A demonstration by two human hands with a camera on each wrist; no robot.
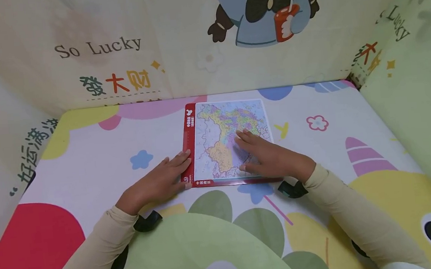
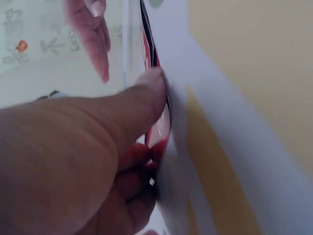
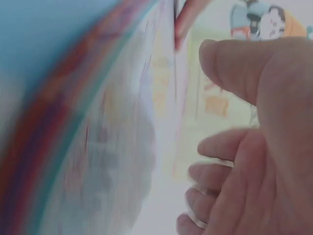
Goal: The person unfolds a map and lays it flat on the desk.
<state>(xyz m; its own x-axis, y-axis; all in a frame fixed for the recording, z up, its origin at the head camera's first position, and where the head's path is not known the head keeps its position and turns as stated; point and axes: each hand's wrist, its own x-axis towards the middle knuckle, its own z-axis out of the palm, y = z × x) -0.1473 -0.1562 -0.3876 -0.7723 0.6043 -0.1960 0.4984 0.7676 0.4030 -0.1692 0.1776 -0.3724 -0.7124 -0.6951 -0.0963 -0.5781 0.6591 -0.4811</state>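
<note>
A flat map of China (image 1: 209, 128) with a red border down its left side and along its near edge lies on the table in the head view. My left hand (image 1: 160, 179) rests at the map's left edge, fingers extended onto the red strip. In the left wrist view the thumb (image 2: 129, 110) touches the table beside that edge. Over the map's right half is my right hand (image 1: 268, 155), its fingers spread and holding nothing. The right wrist view shows a gap between this hand (image 3: 244, 142) and the map's surface, which is blurred there.
A printed cloth (image 1: 100, 169) with cartoon shapes covers the table. Patterned cloth walls (image 1: 177, 40) stand at the back and on both sides. Black wrist straps (image 1: 148, 221) show under both wrists.
</note>
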